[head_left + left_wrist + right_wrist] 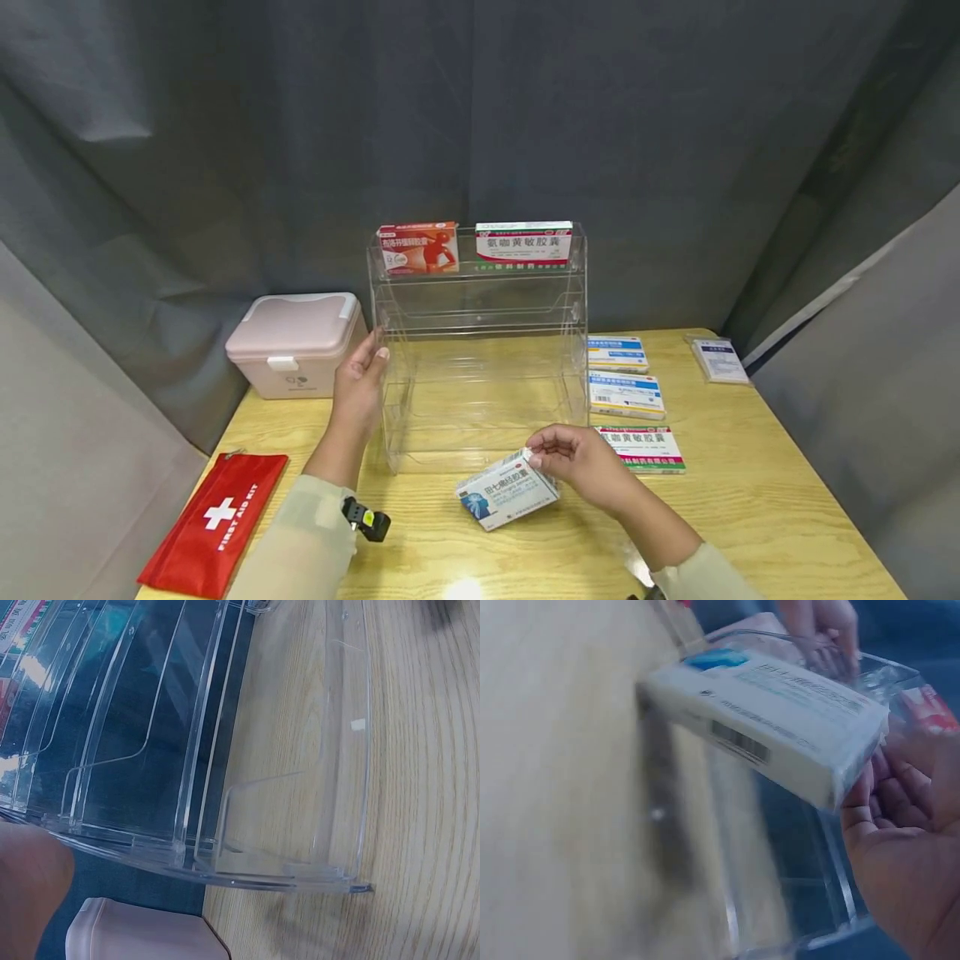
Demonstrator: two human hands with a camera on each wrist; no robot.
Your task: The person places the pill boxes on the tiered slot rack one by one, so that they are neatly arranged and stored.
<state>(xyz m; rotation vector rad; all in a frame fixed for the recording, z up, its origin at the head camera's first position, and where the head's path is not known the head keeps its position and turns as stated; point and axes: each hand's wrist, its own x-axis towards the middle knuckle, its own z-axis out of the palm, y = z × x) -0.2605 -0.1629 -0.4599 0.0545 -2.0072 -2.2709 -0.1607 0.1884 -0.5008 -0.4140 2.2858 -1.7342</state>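
Note:
A clear tiered display rack (pixel 480 400) stands on the table, with an orange-red medicine box (pixel 418 248) and a white-and-red medicine box (pixel 522 244) on its top tier. My left hand (pixel 360 379) grips the rack's left side edge; part of its thumb shows in the left wrist view. In front of the rack's bottom tier, my right hand (pixel 581 462) pinches a white medicine box (pixel 510 490) by its right end. That box has a blue head picture and is held tilted, its barcode side showing in the right wrist view. The rack's lower tiers hold no boxes.
Right of the rack lie two blue-and-white boxes (pixel 625 394), a white-and-red box (pixel 645 450) and, farther off, a small white-and-purple pack (pixel 718 360). A pink lidded case (pixel 296 346) stands left of the rack, a red first aid pouch (pixel 217 525) nearer.

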